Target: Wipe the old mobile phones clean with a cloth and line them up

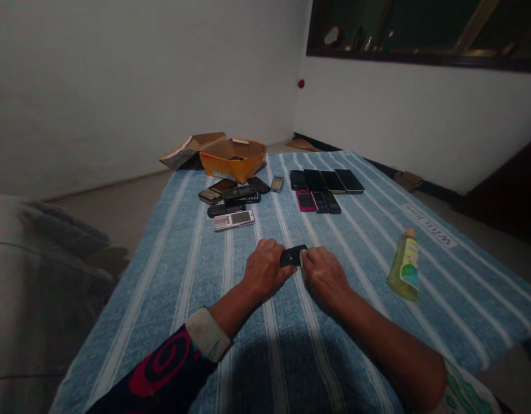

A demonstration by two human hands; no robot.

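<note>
A small black phone (293,256) is between my two hands above the striped cloth. My left hand (265,267) is closed round its left end, thumb along the near edge. At its right end my right hand (324,273) is closed on a thin pale piece, which looks like a cloth (304,265), pressed against the phone. Most of that piece is hidden by my fingers. Beyond my left hand lies a white and pink phone (234,221), and behind it a pile of dark phones (240,193).
An open orange cardboard box (233,167) stands at the far end of the blue striped tablecloth (183,310). Phones in two rows, one a pink phone (305,200), lie at the back right. A small phone (277,183) lies between the groups. A bottle of yellow liquid (405,267) is at right.
</note>
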